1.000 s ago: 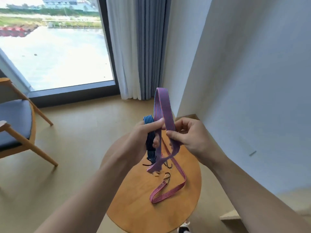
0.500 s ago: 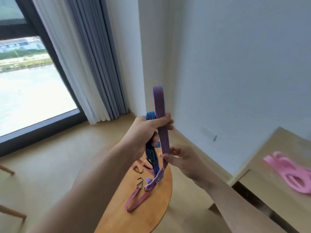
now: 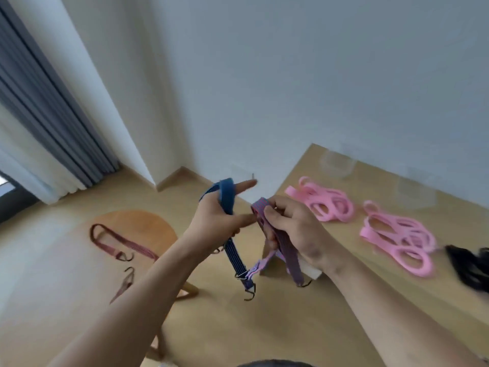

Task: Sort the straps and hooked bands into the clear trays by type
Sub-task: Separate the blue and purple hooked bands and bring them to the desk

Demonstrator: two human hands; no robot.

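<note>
My left hand (image 3: 217, 218) holds a blue hooked band (image 3: 227, 200) looped over it, its index finger stretched out; the band's tail hangs down to a metal hook (image 3: 250, 295). My right hand (image 3: 293, 229) grips a folded purple-pink striped hooked band (image 3: 289, 254) just right of the left hand, above the corner of the long wooden table (image 3: 344, 260). Two piles of pink straps (image 3: 325, 205) (image 3: 402, 239) lie on that table. Two clear trays (image 3: 337, 161) (image 3: 415, 192) stand behind them, faint and blurred. A dark red hooked band (image 3: 116, 241) lies on the round table (image 3: 137, 223).
A black bundle (image 3: 471, 263) lies at the right edge of the long table. Another reddish hooked band (image 3: 125, 283) shows near the round table's edge. Grey and white curtains (image 3: 53, 123) hang at the left. The white wall (image 3: 291, 75) runs behind the long table.
The view has swung right from the round table to the long table. My right hand has taken hold of the purple-pink band, which my left hand gripped before.
</note>
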